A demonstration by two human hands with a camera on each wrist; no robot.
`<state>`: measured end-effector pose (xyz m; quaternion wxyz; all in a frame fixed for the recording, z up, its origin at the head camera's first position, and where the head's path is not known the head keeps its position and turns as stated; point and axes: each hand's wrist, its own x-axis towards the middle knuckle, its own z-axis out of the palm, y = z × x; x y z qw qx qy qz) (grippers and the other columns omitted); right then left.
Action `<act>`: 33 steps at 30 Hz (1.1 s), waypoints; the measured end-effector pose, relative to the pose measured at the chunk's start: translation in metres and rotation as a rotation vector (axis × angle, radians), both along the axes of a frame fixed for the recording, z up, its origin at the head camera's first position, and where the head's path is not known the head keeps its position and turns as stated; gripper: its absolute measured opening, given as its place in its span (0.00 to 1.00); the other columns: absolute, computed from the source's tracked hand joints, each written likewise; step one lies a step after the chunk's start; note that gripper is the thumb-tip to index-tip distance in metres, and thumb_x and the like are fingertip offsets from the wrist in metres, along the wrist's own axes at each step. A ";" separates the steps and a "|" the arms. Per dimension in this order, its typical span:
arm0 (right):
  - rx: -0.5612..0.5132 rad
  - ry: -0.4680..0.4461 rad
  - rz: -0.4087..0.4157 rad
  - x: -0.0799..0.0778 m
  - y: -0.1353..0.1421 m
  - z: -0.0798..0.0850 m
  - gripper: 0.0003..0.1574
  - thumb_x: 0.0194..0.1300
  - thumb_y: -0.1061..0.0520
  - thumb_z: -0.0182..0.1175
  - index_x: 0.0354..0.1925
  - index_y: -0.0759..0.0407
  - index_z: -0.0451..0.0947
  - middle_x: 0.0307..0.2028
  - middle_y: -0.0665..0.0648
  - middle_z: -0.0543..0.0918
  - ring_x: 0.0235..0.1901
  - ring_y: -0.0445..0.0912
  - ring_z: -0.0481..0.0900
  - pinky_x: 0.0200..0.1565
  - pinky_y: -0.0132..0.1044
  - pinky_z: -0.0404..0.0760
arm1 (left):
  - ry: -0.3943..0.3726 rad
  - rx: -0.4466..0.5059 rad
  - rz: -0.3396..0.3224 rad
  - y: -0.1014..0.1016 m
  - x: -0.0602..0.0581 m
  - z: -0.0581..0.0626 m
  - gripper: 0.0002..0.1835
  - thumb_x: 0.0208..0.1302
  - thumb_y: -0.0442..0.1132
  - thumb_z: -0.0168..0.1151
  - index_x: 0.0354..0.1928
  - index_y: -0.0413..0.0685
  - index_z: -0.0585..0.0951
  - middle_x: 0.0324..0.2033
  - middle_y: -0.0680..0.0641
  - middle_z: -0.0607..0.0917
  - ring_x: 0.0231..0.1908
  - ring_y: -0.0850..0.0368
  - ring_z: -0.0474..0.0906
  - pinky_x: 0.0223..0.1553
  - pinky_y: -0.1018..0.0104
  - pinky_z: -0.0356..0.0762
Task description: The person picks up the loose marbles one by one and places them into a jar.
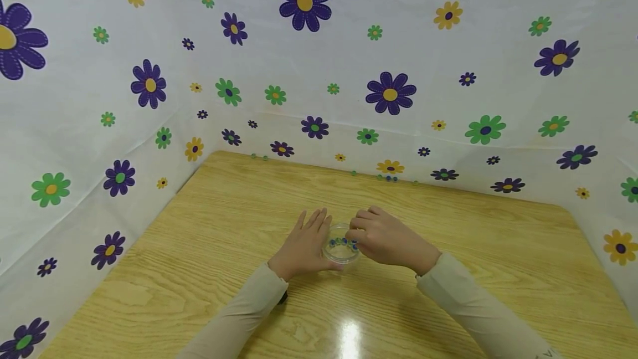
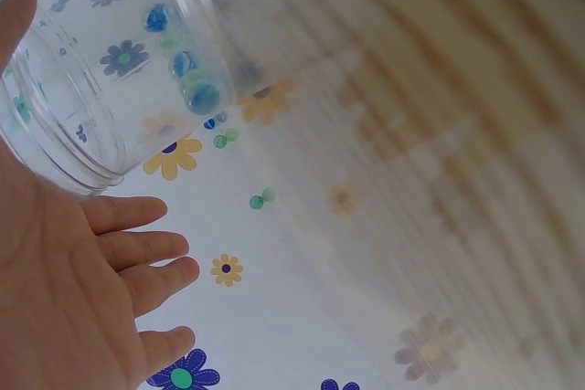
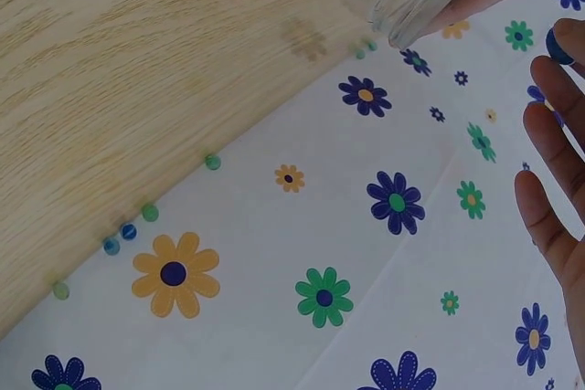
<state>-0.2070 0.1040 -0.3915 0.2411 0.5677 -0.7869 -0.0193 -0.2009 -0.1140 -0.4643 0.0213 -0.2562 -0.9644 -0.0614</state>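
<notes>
Work looks partway along to me: several glassy blue and green marbles [image 1: 344,241] lie inside a clear, round, upright jar [image 1: 341,260] on the pale wooden table [image 1: 224,209], while loose marbles [image 1: 389,178] line its far edge, beside the white flower-printed cloth [image 1: 339,60]. I judge those are left to handle, though I can't tell whether marbles are going in or out. The left hand [image 1: 305,245] spreads straight fingers and thumb about the jar; the right hand [image 1: 382,237], at its rim, pinches one dark blue marble [image 3: 555,47]. I have wood to either side, but cloth walls off the far edge.
</notes>
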 end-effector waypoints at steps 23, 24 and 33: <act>-0.019 -0.047 -0.026 0.001 0.016 -0.010 0.13 0.48 0.57 0.72 0.35 0.51 0.82 0.34 0.48 0.83 0.37 0.43 0.78 0.41 0.38 0.77 | -0.010 0.009 0.012 0.000 0.003 -0.001 0.61 0.43 0.77 0.57 0.69 0.36 0.59 0.71 0.37 0.58 0.71 0.44 0.53 0.70 0.44 0.47; -0.021 -0.053 -0.031 0.001 0.018 -0.010 0.13 0.48 0.57 0.72 0.35 0.51 0.82 0.34 0.48 0.83 0.37 0.43 0.78 0.42 0.38 0.77 | -0.011 0.006 0.012 0.000 0.004 -0.001 0.61 0.43 0.77 0.57 0.69 0.36 0.59 0.71 0.37 0.57 0.71 0.44 0.53 0.70 0.44 0.47; -0.075 -0.052 -0.106 -0.007 0.037 -0.017 0.14 0.46 0.56 0.73 0.34 0.53 0.81 0.31 0.49 0.82 0.35 0.45 0.77 0.38 0.40 0.76 | -0.006 0.002 0.011 0.000 0.004 -0.001 0.60 0.45 0.76 0.57 0.70 0.36 0.58 0.71 0.37 0.57 0.71 0.44 0.53 0.70 0.44 0.47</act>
